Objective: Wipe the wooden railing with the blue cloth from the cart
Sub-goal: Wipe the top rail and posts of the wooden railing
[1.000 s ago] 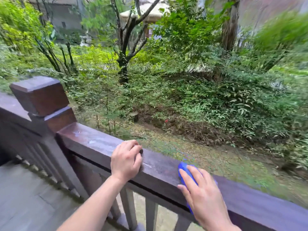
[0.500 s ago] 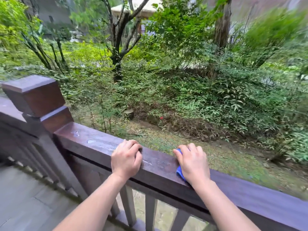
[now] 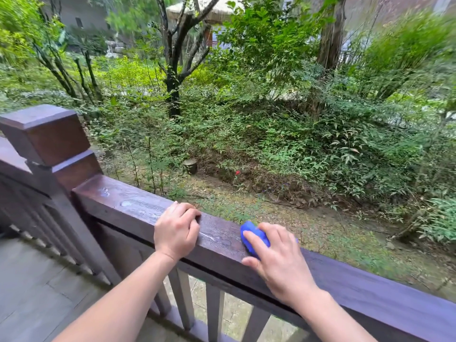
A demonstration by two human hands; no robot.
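1. We pressed our right hand (image 3: 278,262) down on the blue cloth (image 3: 254,236), fingers spread over it, thumb on the rail's near edge.
2. The cloth lay bunched on top of the wooden railing (image 3: 222,239), just right of our left hand (image 3: 176,230).
3. Our left hand curled its fingers over the rail's far edge, holding only the wood.
4. A square post (image 3: 47,139) stood at the far left, with wet streaks (image 3: 138,206) on the rail between it and our left hand.
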